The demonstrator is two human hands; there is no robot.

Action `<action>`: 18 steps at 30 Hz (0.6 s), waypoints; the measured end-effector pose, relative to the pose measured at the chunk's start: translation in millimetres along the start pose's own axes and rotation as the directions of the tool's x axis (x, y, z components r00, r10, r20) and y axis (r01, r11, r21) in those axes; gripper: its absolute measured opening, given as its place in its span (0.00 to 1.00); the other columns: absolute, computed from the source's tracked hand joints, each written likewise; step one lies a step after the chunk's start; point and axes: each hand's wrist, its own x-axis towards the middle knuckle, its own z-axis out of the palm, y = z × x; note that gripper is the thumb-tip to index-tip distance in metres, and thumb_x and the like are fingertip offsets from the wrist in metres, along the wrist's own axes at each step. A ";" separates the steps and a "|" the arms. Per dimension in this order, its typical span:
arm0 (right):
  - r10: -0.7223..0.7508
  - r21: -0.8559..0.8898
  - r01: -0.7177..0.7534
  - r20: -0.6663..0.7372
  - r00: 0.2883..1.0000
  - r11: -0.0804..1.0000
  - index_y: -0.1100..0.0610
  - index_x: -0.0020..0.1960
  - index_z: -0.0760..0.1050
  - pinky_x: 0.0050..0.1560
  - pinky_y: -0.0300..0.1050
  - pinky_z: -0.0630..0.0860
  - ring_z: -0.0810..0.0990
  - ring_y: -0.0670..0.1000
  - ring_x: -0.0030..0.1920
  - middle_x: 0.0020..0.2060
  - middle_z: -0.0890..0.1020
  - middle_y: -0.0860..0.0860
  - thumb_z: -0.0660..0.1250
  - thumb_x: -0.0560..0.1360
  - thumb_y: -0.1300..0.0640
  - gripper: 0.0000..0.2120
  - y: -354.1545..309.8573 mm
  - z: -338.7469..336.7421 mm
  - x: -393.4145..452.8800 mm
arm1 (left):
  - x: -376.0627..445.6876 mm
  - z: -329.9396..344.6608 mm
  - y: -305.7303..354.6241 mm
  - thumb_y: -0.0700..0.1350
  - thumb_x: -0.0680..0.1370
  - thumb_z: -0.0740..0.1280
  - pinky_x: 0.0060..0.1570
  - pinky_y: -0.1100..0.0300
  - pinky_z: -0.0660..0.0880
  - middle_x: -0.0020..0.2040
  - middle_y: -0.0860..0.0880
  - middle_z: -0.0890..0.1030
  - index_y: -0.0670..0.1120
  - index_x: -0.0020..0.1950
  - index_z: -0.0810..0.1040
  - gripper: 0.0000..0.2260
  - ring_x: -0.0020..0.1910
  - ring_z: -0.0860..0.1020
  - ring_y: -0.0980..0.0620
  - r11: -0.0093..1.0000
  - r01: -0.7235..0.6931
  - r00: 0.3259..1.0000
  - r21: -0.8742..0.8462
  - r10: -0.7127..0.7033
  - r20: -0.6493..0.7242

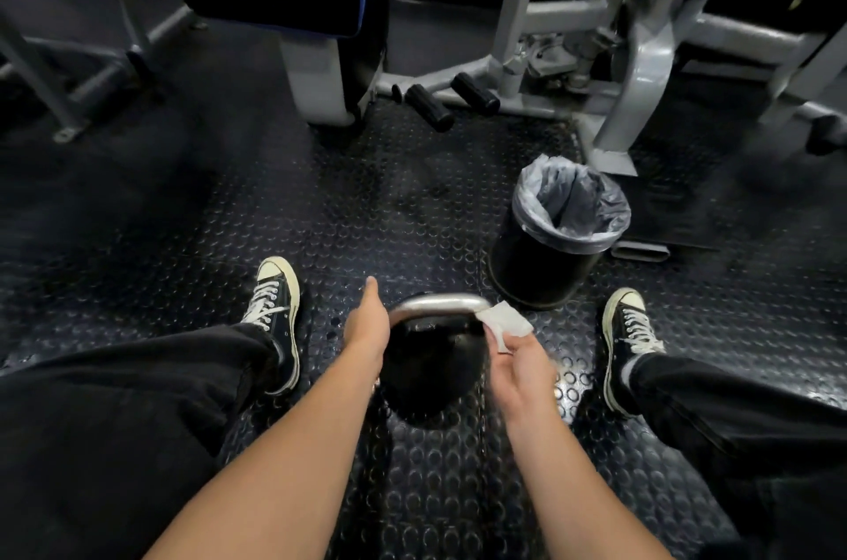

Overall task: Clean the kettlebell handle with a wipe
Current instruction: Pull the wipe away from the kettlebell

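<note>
A person sits on a dark studded rubber floor (412, 211) with legs spread, and a black kettlebell (431, 371) stands on that floor between the two black-and-white sneakers, the left sneaker (275, 307) on one side and the right sneaker (628, 339) on the other. The kettlebell's silver handle (435, 302) arches over its top. The left hand (366, 323) lies against the left end of the handle with fingers held straight and pointing away from the body, gripping nothing that can be seen. The right hand (520, 369) pinches a white wipe (506, 323) between thumb and fingers, and the wipe presses against the right end of the handle. Just beyond the kettlebell, to the right, stands a black bin (545, 266) lined with a pale plastic bag (573, 202). Farther back are the grey frames of gym machines (641, 69), with two black roller pads (451, 101) near the floor.
</note>
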 end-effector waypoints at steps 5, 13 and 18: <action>-0.082 -0.185 0.112 0.162 0.983 0.976 0.68 0.62 0.75 0.44 0.49 0.84 0.85 0.59 0.49 0.53 0.84 0.63 0.55 0.79 0.75 0.16 -49.9 37.9 -24.5 | -58.2 -1.1 45.0 0.64 0.79 0.61 0.51 0.51 0.74 0.51 0.45 0.82 0.41 0.51 0.81 0.25 0.49 0.79 0.43 0.920 -0.255 0.961 0.299 0.274 -0.025; -0.121 -0.408 0.343 0.479 0.869 0.846 0.69 0.60 0.78 0.53 0.56 0.82 0.85 0.62 0.52 0.53 0.84 0.66 0.63 0.82 0.62 0.12 -111.3 94.4 -97.7 | -147.0 22.1 95.0 0.54 0.76 0.72 0.48 0.53 0.83 0.50 0.51 0.86 0.52 0.58 0.84 0.12 0.48 0.84 0.52 0.771 -0.631 0.688 0.088 0.502 0.524; -0.182 -0.543 0.640 0.668 0.721 0.544 0.62 0.48 0.83 0.45 0.47 0.80 0.83 0.55 0.40 0.39 0.86 0.57 0.70 0.78 0.64 0.04 -148.4 133.9 -160.4 | -208.8 13.3 135.8 0.42 0.78 0.72 0.36 0.60 0.81 0.48 0.44 0.86 0.42 0.56 0.82 0.08 0.40 0.85 0.52 0.681 -0.725 0.479 -0.101 0.604 0.637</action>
